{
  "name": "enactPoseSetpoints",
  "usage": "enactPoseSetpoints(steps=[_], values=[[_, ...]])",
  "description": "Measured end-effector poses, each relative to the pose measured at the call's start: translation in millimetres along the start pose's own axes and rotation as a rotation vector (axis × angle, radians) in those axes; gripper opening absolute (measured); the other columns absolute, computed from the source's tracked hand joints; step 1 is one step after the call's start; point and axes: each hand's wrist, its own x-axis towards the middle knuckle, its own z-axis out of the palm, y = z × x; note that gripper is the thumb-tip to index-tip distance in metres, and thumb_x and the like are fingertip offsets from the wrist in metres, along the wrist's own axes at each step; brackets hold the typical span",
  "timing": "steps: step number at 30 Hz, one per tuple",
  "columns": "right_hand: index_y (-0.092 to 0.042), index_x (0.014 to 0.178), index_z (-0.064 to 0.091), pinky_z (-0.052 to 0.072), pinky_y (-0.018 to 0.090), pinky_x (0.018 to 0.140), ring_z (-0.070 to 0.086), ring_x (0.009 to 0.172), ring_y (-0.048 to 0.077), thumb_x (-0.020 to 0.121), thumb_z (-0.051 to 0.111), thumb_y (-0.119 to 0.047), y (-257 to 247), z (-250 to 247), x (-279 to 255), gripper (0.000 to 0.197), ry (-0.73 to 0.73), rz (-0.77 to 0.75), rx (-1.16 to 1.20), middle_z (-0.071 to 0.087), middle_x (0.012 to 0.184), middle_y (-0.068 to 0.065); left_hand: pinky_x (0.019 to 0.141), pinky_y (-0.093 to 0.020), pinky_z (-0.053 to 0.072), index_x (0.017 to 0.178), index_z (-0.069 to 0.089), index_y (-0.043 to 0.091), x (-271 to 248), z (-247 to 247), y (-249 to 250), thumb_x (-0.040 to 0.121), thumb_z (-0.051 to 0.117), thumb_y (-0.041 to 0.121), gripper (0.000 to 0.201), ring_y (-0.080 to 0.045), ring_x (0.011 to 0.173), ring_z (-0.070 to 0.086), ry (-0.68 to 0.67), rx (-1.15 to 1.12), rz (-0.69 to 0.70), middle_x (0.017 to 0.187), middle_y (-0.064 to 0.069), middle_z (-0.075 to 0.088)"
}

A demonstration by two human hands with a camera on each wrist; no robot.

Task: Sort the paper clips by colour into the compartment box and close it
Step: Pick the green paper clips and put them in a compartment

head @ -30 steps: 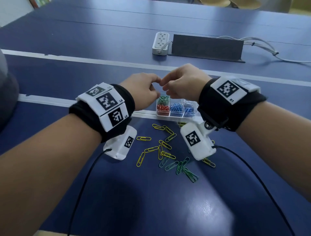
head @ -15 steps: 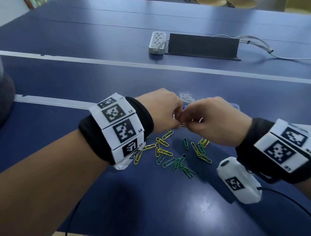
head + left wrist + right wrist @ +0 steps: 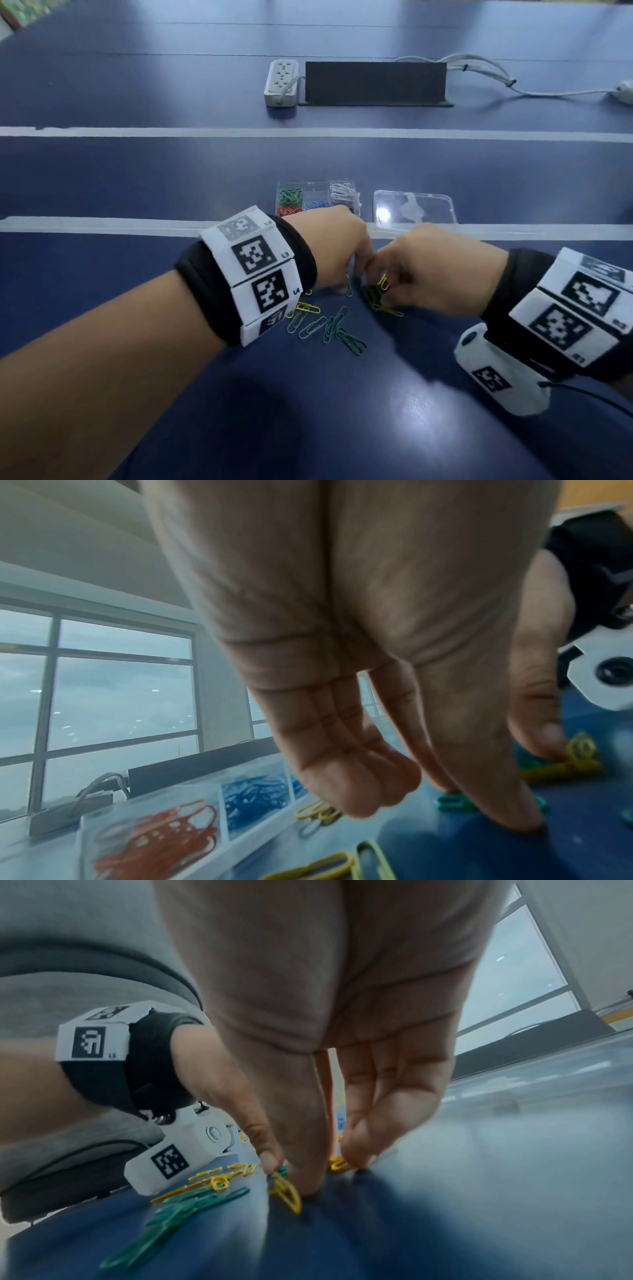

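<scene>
- The left hand (image 3: pixel 334 246) was lowered over the loose paper clips (image 3: pixel 325 325) on the blue bench (image 3: pixel 308 411); in the left wrist view its thumb and a finger pressed down on a green clip (image 3: pixel 455 803), the other fingers (image 3: pixel 356 785) curled inward. Whether the clip was actually pinched could not be told.
- The right hand (image 3: pixel 435 270) sat just beside the left, knuckles nearly touching. Its grip was closed on a yellow clip (image 3: pixel 383 282), which stood tilted up between thumb and fingertip above a small heap of yellow and green clips.
- More yellow and green clips lay scattered on the bench below the left wrist.
- The clear compartment box (image 3: pixel 317 198) stood open beyond the hands, with green, red, blue and white clips in separate compartments.
- Its clear lid (image 3: pixel 414 212) lay flat just to the right of the box, apart from it.
- A white power strip (image 3: pixel 281 82) and a dark panel (image 3: pixel 375 82) stood farther back.
</scene>
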Motion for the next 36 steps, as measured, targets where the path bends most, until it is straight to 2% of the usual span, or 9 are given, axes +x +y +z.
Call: enactPoseSetpoints(steps=[5, 10, 15, 18, 20, 22, 28, 31, 36], values=[[-0.036, 0.104, 0.063, 0.043, 0.025, 0.065, 0.051, 0.07, 0.015, 0.077, 0.063, -0.025, 1, 2, 3, 0.03, 0.003, -0.005, 0.001, 0.069, 0.083, -0.001, 0.069, -0.021, 0.04, 0.089, 0.074, 0.024, -1, 3, -1, 0.079, 0.068, 0.023, 0.012, -0.011, 0.076, 0.054, -0.024, 0.001, -0.002, 0.075, 0.009, 0.057], [-0.03, 0.087, 0.061, 0.037, 0.022, 0.064, 0.049, 0.071, 0.013, 0.075, 0.065, -0.024, 0, 3, 3, 0.014, 0.041, -0.017, -0.001, 0.065, 0.078, -0.007, 0.068, -0.025, 0.047, 0.064, 0.055, 0.024, -8, 6, 0, 0.077, 0.055, 0.019, 0.014, -0.015, 0.068, 0.051, 0.018, 0.0, 0.015, 0.056, 0.009, 0.047], [-0.03, 0.072, 0.059, 0.049, 0.022, 0.07, 0.061, 0.069, 0.01, 0.072, 0.063, -0.017, -9, -6, -5, 0.014, 0.067, -0.041, 0.19, 0.063, 0.068, -0.01, 0.065, -0.024, 0.049, 0.067, 0.055, 0.023, -20, 0, -8, 0.071, 0.064, 0.021, 0.01, -0.007, 0.059, 0.05, 0.117, -0.201, -0.053, 0.058, 0.01, 0.05], [-0.028, 0.077, 0.065, 0.046, 0.019, 0.067, 0.056, 0.062, 0.006, 0.074, 0.058, -0.014, -20, -4, -8, 0.016, 0.023, -0.073, 0.2, 0.062, 0.063, -0.013, 0.055, -0.009, 0.039, 0.077, 0.058, 0.023, -31, -2, -15, 0.071, 0.062, 0.016, 0.01, -0.003, 0.052, 0.047, 0.15, -0.313, -0.074, 0.058, 0.009, 0.052], [-0.025, 0.085, 0.071, 0.046, 0.02, 0.071, 0.057, 0.066, 0.007, 0.077, 0.053, -0.015, -28, 3, -8, 0.022, -0.02, -0.101, 0.118, 0.068, 0.075, -0.009, 0.055, -0.007, 0.038, 0.088, 0.06, 0.027, -39, 0, -18, 0.074, 0.058, 0.014, 0.019, -0.001, 0.055, 0.048, 0.116, -0.362, -0.094, 0.063, 0.007, 0.056], [-0.021, 0.087, 0.073, 0.05, 0.03, 0.078, 0.062, 0.08, 0.02, 0.079, 0.049, -0.017, -36, 10, -7, 0.025, -0.035, -0.119, 0.036, 0.071, 0.087, 0.0, 0.053, -0.006, 0.037, 0.087, 0.06, 0.03, -48, 4, -21, 0.078, 0.053, 0.014, 0.02, 0.003, 0.055, 0.048, 0.08, -0.353, -0.129, 0.062, 0.007, 0.055], [-0.013, 0.087, 0.065, 0.053, 0.038, 0.076, 0.061, 0.087, 0.031, 0.081, 0.055, -0.032, -55, 18, -5, 0.023, -0.126, -0.126, -0.157, 0.064, 0.092, 0.009, 0.052, -0.018, 0.032, 0.067, 0.045, 0.023, -68, 15, -25, 0.08, 0.05, 0.023, 0.014, -0.005, 0.056, 0.043, 0.019, -0.3, -0.204, 0.059, 0.008, 0.047], [-0.016, 0.097, 0.064, 0.052, 0.035, 0.077, 0.061, 0.094, 0.03, 0.082, 0.057, -0.029, -62, 19, -2, 0.021, -0.167, -0.135, -0.21, 0.063, 0.1, 0.007, 0.048, -0.012, 0.031, 0.066, 0.039, 0.025, -73, 23, -21, 0.079, 0.057, 0.033, 0.023, -0.003, 0.059, 0.041, -0.01, -0.23, -0.194, 0.064, 0.009, 0.044], [-0.024, 0.096, 0.066, 0.053, 0.035, 0.078, 0.061, 0.092, 0.029, 0.081, 0.053, -0.022, -63, 16, -5, 0.02, -0.158, -0.132, -0.177, 0.065, 0.096, 0.003, 0.067, -0.028, 0.042, 0.071, 0.04, 0.02, -67, 31, -9, 0.075, 0.066, 0.047, 0.038, -0.019, 0.079, 0.049, -0.048, -0.078, -0.178, 0.072, 0.005, 0.045]])
